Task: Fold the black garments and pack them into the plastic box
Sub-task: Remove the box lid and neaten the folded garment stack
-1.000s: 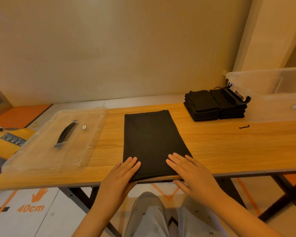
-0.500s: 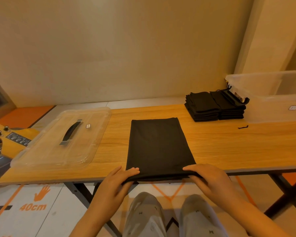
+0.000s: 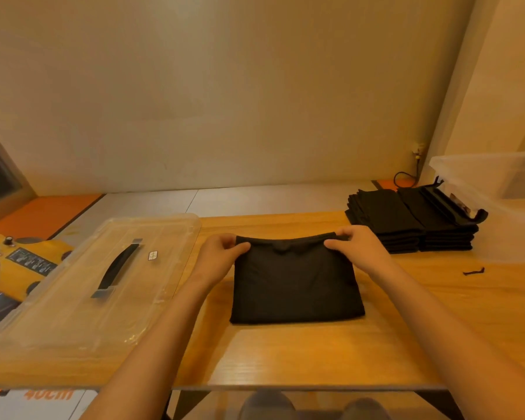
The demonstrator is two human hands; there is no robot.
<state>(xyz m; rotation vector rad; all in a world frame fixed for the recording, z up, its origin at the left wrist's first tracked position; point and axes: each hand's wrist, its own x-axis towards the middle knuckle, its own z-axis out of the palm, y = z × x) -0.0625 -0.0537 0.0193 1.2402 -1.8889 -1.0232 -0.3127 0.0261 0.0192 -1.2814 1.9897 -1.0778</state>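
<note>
We see a soft, matte black garment (image 3: pixel 296 286) lying folded into a near-square slab on the pale, wood-grain surface (image 3: pixel 315 353). Its near edge is a smooth, straight fold and its far edge is slightly rumpled and raised. To its left lies a clear, rectangular plastic lid (image 3: pixel 58 313) with rounded corners, a curved black handle (image 3: pixel 119 268) on grey mounts and a small white label. At far right, two neat stacks of folded black garments (image 3: pixel 406 222) stand side by side, just beside the translucent plastic box (image 3: pixel 503 207). A small black scrap (image 3: pixel 473 271) lies on the wood near the box. A glossy yellow machine (image 3: pixel 22 265) with black knobs shows beyond the lid at the left.

The left hand (image 3: pixel 222 253) pinches the garment's far left corner between thumb and curled fingers. The right hand (image 3: pixel 356 245) pinches the far right corner the same way. Between them the cloth's top edge runs taut with a slight sag in the middle. Both hands are closed tightly on the fabric, knuckles up.

Both forearms are bare and reach forward over the near edge of the surface, converging slightly toward the garment, with the wrists low over the wood. The garment lies mid-surface, well apart from the box.
</note>
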